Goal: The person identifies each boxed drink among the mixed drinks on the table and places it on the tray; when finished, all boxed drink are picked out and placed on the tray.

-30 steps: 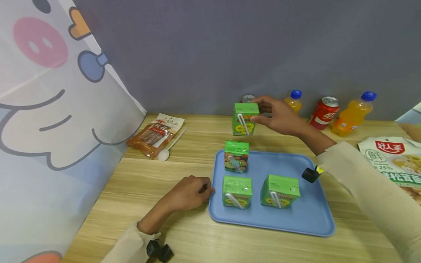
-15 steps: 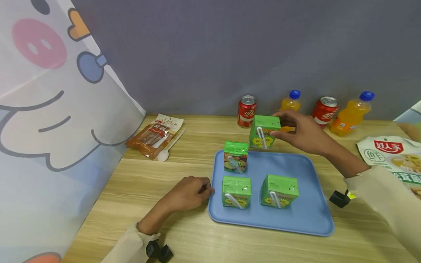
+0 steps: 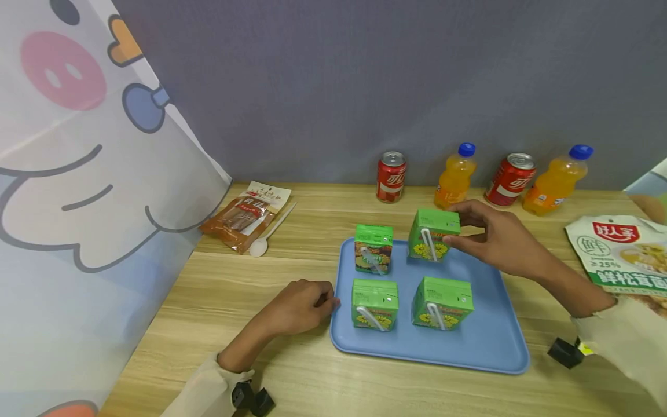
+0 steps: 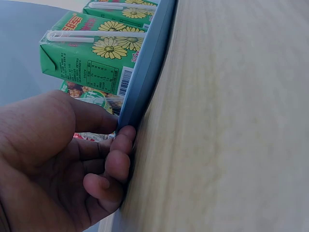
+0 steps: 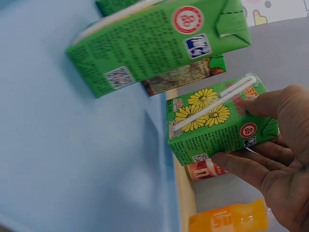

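Observation:
My right hand (image 3: 502,240) grips a green drink carton (image 3: 429,234) with yellow flowers and a white straw, thumb on one side and fingers on the other. The carton is upright over the far part of the blue tray (image 3: 417,354); in the right wrist view the same carton (image 5: 207,121) appears slightly above the tray surface. My left hand (image 3: 302,307) pinches the tray's left rim, thumb above and curled fingers against the outer side in the left wrist view. Three other cartons stand on the tray: near left (image 3: 374,306), near right (image 3: 442,304) and far left (image 3: 373,249).
Behind the tray stand a red can (image 3: 391,178), an orange drink bottle (image 3: 455,178), a second can (image 3: 509,180) and a second bottle (image 3: 554,184). A brown snack packet (image 3: 242,217) and a white spoon (image 3: 259,246) lie left. A white food pouch (image 3: 620,249) lies right.
My right hand has carried the carton rightward and toward me, from behind the tray to over its far part. It has uncovered the left can and bottle. My left hand stays at the rim.

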### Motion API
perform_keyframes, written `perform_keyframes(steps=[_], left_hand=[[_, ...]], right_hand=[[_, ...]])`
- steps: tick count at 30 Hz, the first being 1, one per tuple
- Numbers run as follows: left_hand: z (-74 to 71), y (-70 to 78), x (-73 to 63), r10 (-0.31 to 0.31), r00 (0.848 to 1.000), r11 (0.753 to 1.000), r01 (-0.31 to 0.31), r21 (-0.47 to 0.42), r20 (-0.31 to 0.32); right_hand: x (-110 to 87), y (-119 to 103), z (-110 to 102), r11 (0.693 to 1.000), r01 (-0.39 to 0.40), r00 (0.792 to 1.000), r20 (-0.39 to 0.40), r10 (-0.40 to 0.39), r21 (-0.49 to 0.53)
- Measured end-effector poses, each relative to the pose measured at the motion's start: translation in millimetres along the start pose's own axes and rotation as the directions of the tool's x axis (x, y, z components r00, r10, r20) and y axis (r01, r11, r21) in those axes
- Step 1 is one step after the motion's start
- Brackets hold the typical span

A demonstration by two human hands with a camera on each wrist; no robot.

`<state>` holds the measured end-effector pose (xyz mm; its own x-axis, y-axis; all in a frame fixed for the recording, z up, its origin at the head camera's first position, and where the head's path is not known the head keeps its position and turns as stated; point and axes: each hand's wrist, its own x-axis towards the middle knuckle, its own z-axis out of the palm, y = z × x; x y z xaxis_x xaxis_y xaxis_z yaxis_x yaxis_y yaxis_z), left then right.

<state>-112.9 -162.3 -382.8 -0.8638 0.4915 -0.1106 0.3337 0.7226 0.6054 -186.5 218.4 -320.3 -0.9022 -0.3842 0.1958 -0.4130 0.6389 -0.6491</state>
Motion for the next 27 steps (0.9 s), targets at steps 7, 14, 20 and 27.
perform_keyframes(steps=[7,14,20,27], left_hand=[[-0.8,0.1,-0.2,-0.003,1.0,1.0,0.003,0.002,0.003],[-0.3,-0.6,0.4,-0.003,1.0,1.0,0.003,0.005,0.005],[-0.4,-0.7,0.5,-0.004,1.0,1.0,0.004,-0.005,0.009],[-1.3,0.4,-0.9,-0.012,1.0,1.0,0.012,0.002,0.0]], right_hand=[[-10.2,9,9,0.999,0.04,0.999,0.01,-0.04,0.001],[-12.1,17,13,0.997,0.075,0.996,0.053,-0.076,0.032],[-12.7,20,13,0.997,0.07,0.995,0.074,-0.072,0.03],[-13.6,19,15,0.997,0.072,0.994,0.081,-0.072,0.008]])
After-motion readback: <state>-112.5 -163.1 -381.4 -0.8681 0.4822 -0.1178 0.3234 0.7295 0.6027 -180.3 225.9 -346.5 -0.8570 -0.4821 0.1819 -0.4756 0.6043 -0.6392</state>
